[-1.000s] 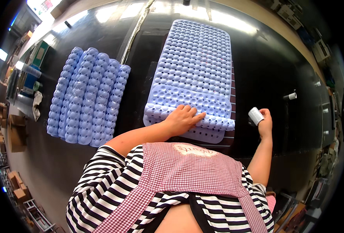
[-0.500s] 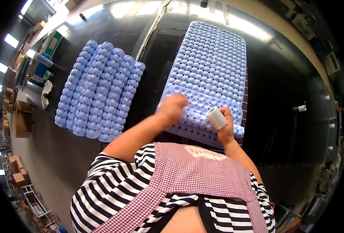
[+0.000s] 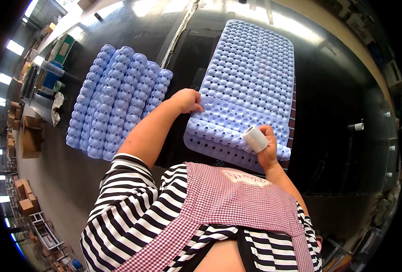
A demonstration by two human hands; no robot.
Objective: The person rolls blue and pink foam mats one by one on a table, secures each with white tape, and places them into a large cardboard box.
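A light blue bubbled bath mat (image 3: 255, 63) lies on the dark table, its near part folded over onto itself with the cupped underside facing up. My left hand (image 3: 188, 100) is at the left edge of that fold, fingers closed on the mat's edge. In my right hand (image 3: 268, 147) is a small white roll of plastic film (image 3: 255, 138), held tilted above the right part of the fold. My right fingers wrap round the roll. More blue mats (image 3: 115, 99), rolled up side by side, rest to the left.
The dark table (image 3: 332, 113) spreads right of the mat. A small white roll (image 3: 359, 127) is at its right side. Boxes (image 3: 62, 49), a film roll and a white cloth (image 3: 57, 108) sit at the far left. Cardboard cartons (image 3: 31, 136) stand on the floor beyond.
My left hand has moved left from over the folded part to the mat's left edge. My right hand still holds the film roll in nearly the same place.
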